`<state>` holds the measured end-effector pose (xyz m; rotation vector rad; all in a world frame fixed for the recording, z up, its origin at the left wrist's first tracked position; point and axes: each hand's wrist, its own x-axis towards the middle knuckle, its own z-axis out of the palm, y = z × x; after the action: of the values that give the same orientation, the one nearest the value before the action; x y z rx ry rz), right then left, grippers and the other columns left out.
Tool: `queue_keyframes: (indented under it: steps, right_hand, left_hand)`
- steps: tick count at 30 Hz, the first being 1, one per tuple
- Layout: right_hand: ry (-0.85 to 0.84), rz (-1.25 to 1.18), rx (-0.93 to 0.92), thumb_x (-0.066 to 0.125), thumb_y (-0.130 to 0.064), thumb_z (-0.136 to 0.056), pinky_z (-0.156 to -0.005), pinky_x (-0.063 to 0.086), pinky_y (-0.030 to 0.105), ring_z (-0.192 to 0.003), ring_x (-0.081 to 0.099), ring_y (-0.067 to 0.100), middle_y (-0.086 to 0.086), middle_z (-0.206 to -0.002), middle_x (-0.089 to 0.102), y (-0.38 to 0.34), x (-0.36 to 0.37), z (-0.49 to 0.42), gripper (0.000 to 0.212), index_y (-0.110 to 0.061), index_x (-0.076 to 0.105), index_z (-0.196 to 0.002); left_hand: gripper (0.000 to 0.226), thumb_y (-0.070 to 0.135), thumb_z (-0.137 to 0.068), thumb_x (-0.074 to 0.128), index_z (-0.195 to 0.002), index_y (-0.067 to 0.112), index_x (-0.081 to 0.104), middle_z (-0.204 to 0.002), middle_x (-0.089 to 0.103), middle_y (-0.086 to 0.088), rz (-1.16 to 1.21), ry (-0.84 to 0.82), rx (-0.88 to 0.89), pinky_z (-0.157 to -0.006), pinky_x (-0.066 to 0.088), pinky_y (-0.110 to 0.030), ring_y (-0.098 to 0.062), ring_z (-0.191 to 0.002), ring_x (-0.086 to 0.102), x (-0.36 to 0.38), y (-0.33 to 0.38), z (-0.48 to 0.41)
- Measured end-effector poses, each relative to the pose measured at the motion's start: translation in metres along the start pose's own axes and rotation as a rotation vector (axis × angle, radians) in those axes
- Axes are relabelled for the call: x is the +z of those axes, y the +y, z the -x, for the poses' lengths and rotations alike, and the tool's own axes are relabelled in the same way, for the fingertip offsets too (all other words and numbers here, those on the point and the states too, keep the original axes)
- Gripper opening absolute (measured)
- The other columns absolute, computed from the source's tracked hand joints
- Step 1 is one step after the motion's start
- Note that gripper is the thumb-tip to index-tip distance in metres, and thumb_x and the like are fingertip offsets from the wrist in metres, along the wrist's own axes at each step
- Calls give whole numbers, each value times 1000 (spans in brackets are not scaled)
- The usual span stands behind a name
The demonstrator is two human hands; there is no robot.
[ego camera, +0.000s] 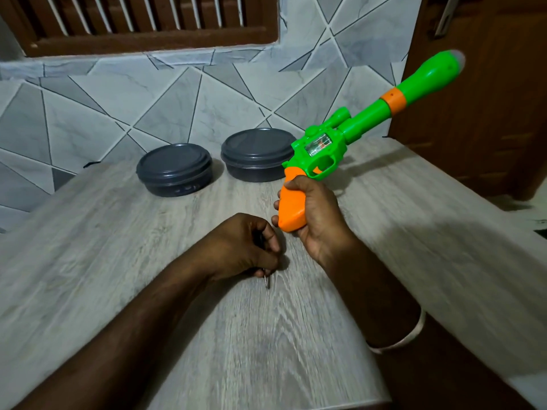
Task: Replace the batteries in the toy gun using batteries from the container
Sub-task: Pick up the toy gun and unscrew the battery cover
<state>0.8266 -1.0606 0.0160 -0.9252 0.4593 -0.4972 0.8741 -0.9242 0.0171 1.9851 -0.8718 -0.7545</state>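
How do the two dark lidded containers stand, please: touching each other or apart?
Apart. The head view shows a clear strip of table between the left container and the right container.

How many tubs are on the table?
2. The left tub sits near the back of the table. The right tub is beside it, its edge covered by the gun. Both have lids on. No others show.

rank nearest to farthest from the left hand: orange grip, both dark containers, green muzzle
1. orange grip, just right of the left hand.
2. left container and right container, farther back: too close to call.
3. green muzzle, far right, raised.
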Motion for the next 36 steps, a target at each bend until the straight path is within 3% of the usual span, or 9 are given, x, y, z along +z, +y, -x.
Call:
queue_keyframes:
  steps: [9,20,26,36]
  right_hand:
    - [-20,-21,14,56,-9,-90,-42,49,27,-64,59,21,15,-90,55,1,-1,-1,23,-5,55,-113]
    - [-27,2,25,57,-10,-92,-44,52,28,-65,60,21,14,-91,57,1,-3,-1,9,-10,56,-100]
    - [0,15,20,57,-9,-90,-46,52,29,-63,61,21,13,-88,59,-3,-9,-6,13,-8,58,-103]
    - [74,39,-3,56,-10,-90,-51,50,31,-62,60,21,11,-81,59,-23,-30,-18,6,-8,56,-96]
  left_hand:
    - [20,-15,-77,72,-90,-1,66,-62,66,-7,-46,-32,25,-53,51,-21,-13,-50,60,2,1,1]
    - [19,-11,-79,73,-95,-3,67,-78,71,-25,-24,169,40,-65,59,-35,-23,-61,64,-19,-10,-10]
    - [16,-8,-80,75,-93,0,69,-71,69,-7,10,271,41,-65,61,-29,-13,-57,66,-24,-3,-38]
    - [18,0,-81,79,-75,10,67,-70,70,-11,50,290,31,-65,60,-34,-19,-61,66,4,8,-85]
